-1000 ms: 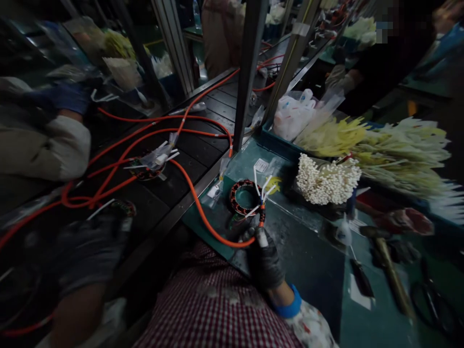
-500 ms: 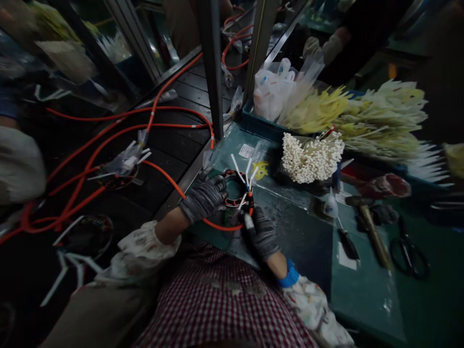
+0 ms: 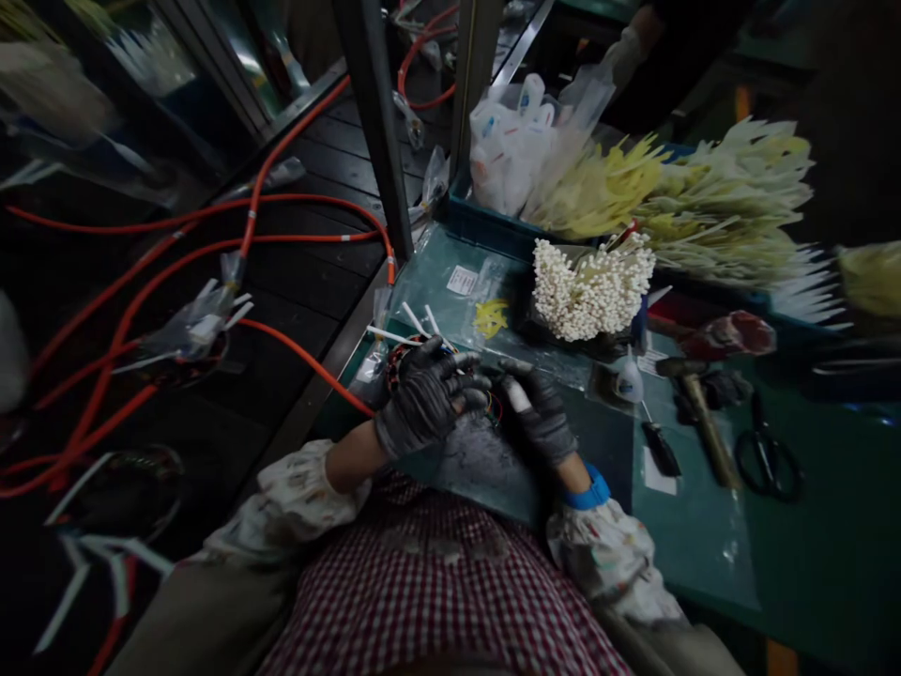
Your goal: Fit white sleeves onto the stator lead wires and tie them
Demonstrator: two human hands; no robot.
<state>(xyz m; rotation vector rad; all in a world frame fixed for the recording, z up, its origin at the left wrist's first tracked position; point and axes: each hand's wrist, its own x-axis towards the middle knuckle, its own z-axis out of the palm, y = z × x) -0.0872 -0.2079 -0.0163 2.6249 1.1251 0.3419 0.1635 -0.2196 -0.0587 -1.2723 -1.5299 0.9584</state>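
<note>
A ring-shaped wire coil (image 3: pixel 395 368) lies on the table, mostly hidden beneath my left hand (image 3: pixel 426 399). White sleeves (image 3: pixel 415 320) stick out from its far side, and an orange cable (image 3: pixel 310 350) runs in from the left. My left hand, in a grey glove, bends over the coil and its leads, its fingers pointing right. Thin coloured wires (image 3: pixel 496 406) show between the hands. Just right of them is my right hand (image 3: pixel 541 415), gloved too, with a white-tipped thumb. Its fingers reach left, apart from the thumb, and I see nothing held in them.
A bundle of white-tipped sticks (image 3: pixel 593 291) and yellow strips (image 3: pixel 491 319) lie beyond the hands. Farther back are white bottles (image 3: pixel 511 150) in a tray. A hammer (image 3: pixel 708 422), screwdriver (image 3: pixel 660 449) and scissors (image 3: pixel 767 460) lie right. Orange cables cross the left surface.
The coil has turned and shifted left, its white sleeves now pointing up-left. My left hand has moved over it. My right hand has drawn away from the cable end to the right.
</note>
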